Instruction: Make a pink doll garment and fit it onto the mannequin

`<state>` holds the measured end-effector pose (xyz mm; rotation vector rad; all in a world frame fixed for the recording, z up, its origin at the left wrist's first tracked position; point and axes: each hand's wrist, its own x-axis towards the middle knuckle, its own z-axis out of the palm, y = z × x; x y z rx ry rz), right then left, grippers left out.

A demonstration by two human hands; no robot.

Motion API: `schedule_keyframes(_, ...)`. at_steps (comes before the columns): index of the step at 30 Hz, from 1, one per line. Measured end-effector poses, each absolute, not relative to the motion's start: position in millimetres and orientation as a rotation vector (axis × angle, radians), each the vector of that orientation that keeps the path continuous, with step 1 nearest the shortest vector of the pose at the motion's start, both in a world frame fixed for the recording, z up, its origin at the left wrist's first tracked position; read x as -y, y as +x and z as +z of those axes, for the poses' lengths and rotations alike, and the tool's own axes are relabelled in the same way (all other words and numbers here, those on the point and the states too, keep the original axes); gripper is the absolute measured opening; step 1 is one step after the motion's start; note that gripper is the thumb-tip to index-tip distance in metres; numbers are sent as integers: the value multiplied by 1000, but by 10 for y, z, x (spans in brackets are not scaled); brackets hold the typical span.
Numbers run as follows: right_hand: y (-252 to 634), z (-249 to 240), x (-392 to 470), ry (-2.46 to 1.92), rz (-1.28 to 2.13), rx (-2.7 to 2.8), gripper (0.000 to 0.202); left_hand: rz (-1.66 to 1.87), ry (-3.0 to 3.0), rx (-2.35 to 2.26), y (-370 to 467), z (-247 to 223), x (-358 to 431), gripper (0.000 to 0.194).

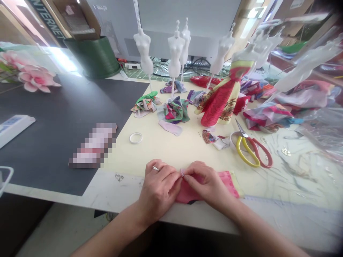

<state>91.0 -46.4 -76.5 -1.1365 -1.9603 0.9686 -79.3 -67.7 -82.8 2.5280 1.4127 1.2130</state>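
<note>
Near the table's front edge lies a pink fabric piece (187, 191) with a pale yellow strip at its right end. My left hand (160, 184) wears a ring and pinches the fabric's upper left corner. Meeting it fingertip to fingertip, my right hand (205, 180) also pinches that corner, its palm side over the cloth. A small whitish bit shows between the fingertips, too small to name. Scissors (249, 148) with one yellow and one red handle lie half spread to the right. A white ring-shaped roll of tape (135, 138) rests beyond my left hand.
Several white mini dress forms (176, 53) stand at the back, one wearing a red and yellow dress (219, 101). Crumpled fabric pieces (175, 110) surround their bases. A green pot (93, 57), pink flowers (37, 78) and a dark mat (66, 107) occupy the left.
</note>
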Motion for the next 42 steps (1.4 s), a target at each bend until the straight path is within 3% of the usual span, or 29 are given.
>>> schedule_keyframes(42, 910, -757, 469, -1219, 1129, 1905, 12, 1136, 2185, -1353, -819, -773, 666, 14)
